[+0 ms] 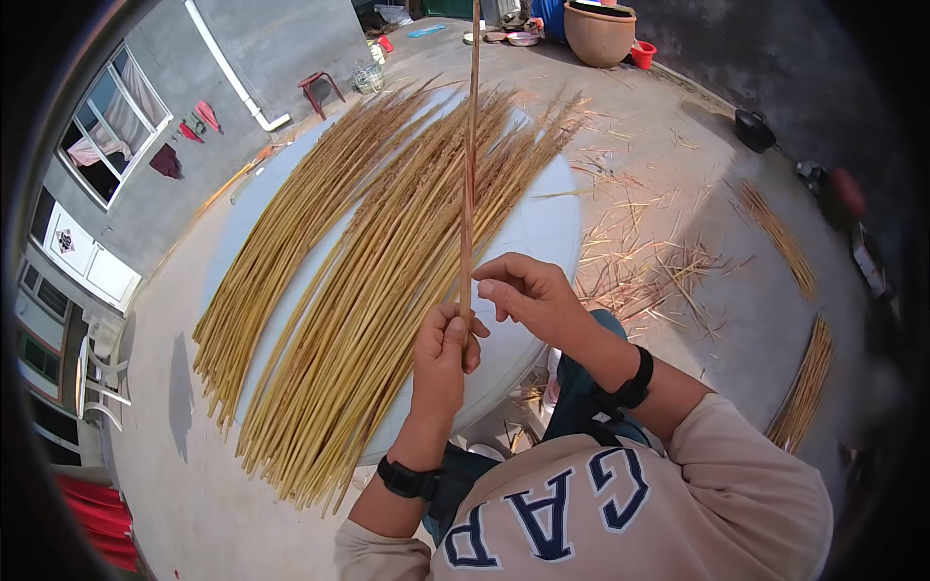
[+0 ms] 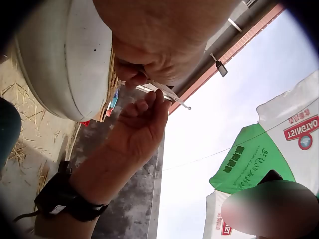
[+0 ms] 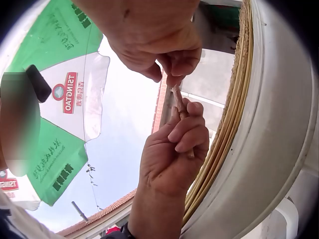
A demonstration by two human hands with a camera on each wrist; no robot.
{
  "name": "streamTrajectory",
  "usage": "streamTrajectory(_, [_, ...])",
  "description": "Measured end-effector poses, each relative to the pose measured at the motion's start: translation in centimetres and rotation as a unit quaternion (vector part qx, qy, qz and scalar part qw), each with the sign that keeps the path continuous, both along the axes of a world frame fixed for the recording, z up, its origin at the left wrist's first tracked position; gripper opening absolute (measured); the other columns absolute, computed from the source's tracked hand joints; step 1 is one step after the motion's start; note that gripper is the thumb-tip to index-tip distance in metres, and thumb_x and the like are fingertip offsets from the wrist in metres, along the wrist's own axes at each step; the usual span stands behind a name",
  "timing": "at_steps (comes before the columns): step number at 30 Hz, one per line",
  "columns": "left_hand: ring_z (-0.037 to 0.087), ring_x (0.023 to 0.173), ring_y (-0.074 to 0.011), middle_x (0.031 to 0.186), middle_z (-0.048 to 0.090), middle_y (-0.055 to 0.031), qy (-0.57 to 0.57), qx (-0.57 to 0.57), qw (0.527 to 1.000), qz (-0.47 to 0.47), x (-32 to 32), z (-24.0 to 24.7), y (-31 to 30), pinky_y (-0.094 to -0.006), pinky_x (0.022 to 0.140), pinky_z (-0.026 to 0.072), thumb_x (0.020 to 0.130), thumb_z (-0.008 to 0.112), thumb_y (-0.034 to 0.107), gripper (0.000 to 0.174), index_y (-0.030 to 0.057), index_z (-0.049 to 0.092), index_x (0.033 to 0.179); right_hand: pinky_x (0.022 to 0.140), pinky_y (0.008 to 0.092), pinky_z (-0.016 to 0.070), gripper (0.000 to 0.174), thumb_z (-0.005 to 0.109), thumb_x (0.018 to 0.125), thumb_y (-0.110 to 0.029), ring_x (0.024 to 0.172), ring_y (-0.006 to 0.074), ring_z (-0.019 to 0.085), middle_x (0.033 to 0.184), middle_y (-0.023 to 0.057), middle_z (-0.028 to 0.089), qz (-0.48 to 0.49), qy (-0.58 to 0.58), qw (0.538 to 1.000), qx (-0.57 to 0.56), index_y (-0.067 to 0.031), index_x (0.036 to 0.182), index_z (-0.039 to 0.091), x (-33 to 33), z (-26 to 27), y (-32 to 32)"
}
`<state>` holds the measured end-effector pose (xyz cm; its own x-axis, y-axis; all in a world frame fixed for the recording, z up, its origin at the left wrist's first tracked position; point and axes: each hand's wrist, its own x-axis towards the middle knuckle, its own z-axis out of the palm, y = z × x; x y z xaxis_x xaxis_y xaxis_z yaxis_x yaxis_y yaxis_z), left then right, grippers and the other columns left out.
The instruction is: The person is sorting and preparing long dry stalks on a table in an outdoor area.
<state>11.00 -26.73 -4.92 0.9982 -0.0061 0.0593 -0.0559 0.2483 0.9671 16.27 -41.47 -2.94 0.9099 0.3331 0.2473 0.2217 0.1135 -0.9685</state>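
Note:
Upright in front of the person stands a long thin reddish-brown stalk point(image 1: 468, 184). The left hand point(image 1: 445, 353) grips its lower part, with fingers curled round it, also seen in the right wrist view, where the left hand point(image 3: 174, 149) holds the stalk point(image 3: 179, 102). Beside the stalk, just above the left hand, the right hand point(image 1: 531, 293) has bent fingers and thumb near it; whether they pinch anything is unclear. In the left wrist view the right hand point(image 2: 137, 130) shows bent fingertips near the stalk's end. Long yellow-green stalks point(image 1: 334, 320) with feathery tips lie on the round white table point(image 1: 552, 208).
Scattered stalk pieces point(image 1: 668, 276) cover the ground to the right, with two bundles point(image 1: 802, 387) farther right. At the back stand a large clay pot point(image 1: 600, 37) and a red bucket point(image 1: 642, 54). A small red-framed stool point(image 1: 320, 92) stands near the left wall.

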Motion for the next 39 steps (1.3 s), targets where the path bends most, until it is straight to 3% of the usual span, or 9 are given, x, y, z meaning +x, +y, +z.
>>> streamTrajectory(13, [0.038,0.054,-0.0010,0.072,0.054,-0.0010,-0.102,0.194,0.974,0.054,0.6,-2.9,0.4,-0.0147,0.045,0.0297,0.088,0.053,0.015,0.014,0.0024,0.049,0.093,0.044,0.0207,0.0430,0.018,0.052,0.081,-0.011,0.052,0.0075,0.055,0.069,0.0054,0.059,-0.007,0.076,0.996,-0.043,0.0044,0.087,0.057,0.7,-1.4,1.3])
streamTrajectory(16, [0.046,0.060,-0.0056,0.068,0.053,-0.0020,-0.075,0.196,0.975,0.067,0.3,-2.1,0.3,-0.0199,0.055,0.0378,0.086,0.057,0.013,0.014,0.0006,0.053,0.092,0.043,0.0207,0.0432,0.017,0.051,0.079,-0.011,0.052,0.0079,0.056,0.069,0.0059,0.059,-0.013,0.082,0.996,-0.038,0.0046,0.084,0.056,0.8,-1.3,1.5])
streamTrajectory(20, [0.039,0.051,-0.0034,0.066,0.053,-0.0030,0.009,0.065,0.997,0.028,0.3,-1.7,0.8,-0.0179,0.047,0.0324,0.086,0.058,0.016,0.016,0.0018,0.052,0.089,0.043,0.0202,0.0427,0.016,0.050,0.078,-0.010,0.052,0.0084,0.056,0.068,0.0061,0.059,-0.012,0.098,0.994,-0.038,0.0033,0.083,0.056,1.1,-2.0,1.6])
streamTrajectory(26, [0.032,0.038,-0.0041,0.067,0.055,-0.0081,0.041,-0.139,0.988,0.060,0.9,-1.5,1.9,-0.0163,0.033,0.0230,0.091,0.049,0.018,0.015,0.0035,0.050,0.091,0.043,0.0200,0.0416,0.013,0.047,0.082,-0.008,0.051,0.0092,0.055,0.069,0.0059,0.059,-0.017,0.135,0.988,0.069,0.0000,0.085,0.056,0.8,-2.9,0.7])
streamTrajectory(28, [0.034,0.038,-0.0051,0.068,0.056,-0.0132,0.048,-0.160,0.985,0.030,0.9,-1.5,2.0,-0.0162,0.033,0.0250,0.093,0.044,0.021,0.020,0.0025,0.049,0.092,0.045,0.0211,0.0425,0.013,0.045,0.086,-0.006,0.051,0.0090,0.053,0.070,0.0055,0.059,-0.070,0.100,0.973,0.197,-0.0003,0.087,0.056,1.5,-2.3,-0.6])
streamTrajectory(31, [0.035,0.037,-0.0054,0.069,0.057,-0.0160,0.062,-0.174,0.983,-0.018,1.0,-1.6,2.0,-0.0162,0.034,0.0264,0.093,0.042,0.022,0.022,0.0013,0.049,0.094,0.045,0.0212,0.0387,0.022,0.047,0.092,-0.021,0.054,0.0097,0.053,0.072,0.0040,0.059,-0.148,0.118,0.876,0.443,-0.0011,0.094,0.057,4.5,-1.1,-3.9])
streamTrajectory(33, [0.035,0.037,-0.0054,0.070,0.057,-0.0158,0.059,-0.160,0.985,-0.038,1.1,-1.6,2.0,-0.0163,0.034,0.0266,0.094,0.041,0.022,0.022,0.0009,0.049,0.095,0.046,0.0199,0.0385,0.025,0.048,0.091,-0.024,0.054,0.0081,0.052,0.072,0.0031,0.059,-0.170,0.140,0.878,0.425,-0.0010,0.096,0.057,5.1,-0.8,-4.7])
streamTrajectory(35, [0.035,0.037,-0.0055,0.070,0.057,-0.0157,0.057,-0.146,0.986,-0.063,1.2,-1.7,1.8,-0.0164,0.034,0.0267,0.094,0.041,0.022,0.023,0.0005,0.050,0.095,0.046,0.0193,0.0382,0.025,0.051,0.090,-0.024,0.054,0.0070,0.052,0.073,0.0028,0.059,-0.137,0.128,0.938,0.292,-0.0008,0.096,0.058,4.2,-1.2,-3.6])
streamTrajectory(39, [0.034,0.037,-0.0047,0.070,0.058,-0.0143,0.056,-0.092,0.991,-0.085,0.9,-2.0,1.4,-0.0160,0.035,0.0266,0.094,0.040,0.022,0.024,-0.0003,0.050,0.096,0.047,0.0180,0.0389,0.022,0.060,0.084,-0.021,0.055,0.0052,0.051,0.071,0.0010,0.059,0.033,0.139,0.988,0.060,-0.0001,0.094,0.059,1.7,-1.7,0.1])
